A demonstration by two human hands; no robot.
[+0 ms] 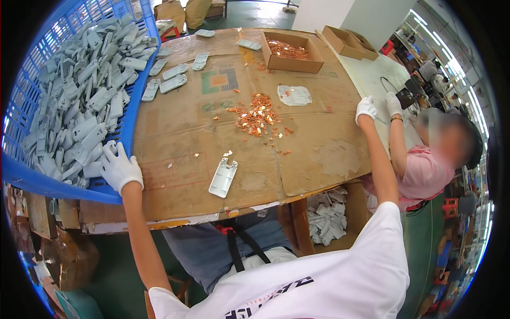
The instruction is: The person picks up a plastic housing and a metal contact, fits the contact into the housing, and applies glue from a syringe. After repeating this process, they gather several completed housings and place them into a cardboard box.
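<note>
My left hand (121, 169), in a white glove, lies at the near right corner of a blue plastic basket (127, 127), its fingers apart over the rim beside the heaped parts. The basket holds many pale grey plastic housings (79, 95). My right hand (366, 109), also gloved, is at the table's right edge with its fingers curled; what they hold, if anything, is hidden. One white plastic housing (223, 177) lies on the cardboard-covered table (249, 186) between my hands. Beyond it is a loose pile of small copper-coloured metal pieces (258, 114).
Several housings (173, 83) lie beside the basket. An open carton (292, 63) of copper pieces stands at the back, near a flattened whitish sheet (294, 95). Under the table, a box (357, 204) holds white parts. A co-worker's gloved hand (393, 104) is close to my right hand.
</note>
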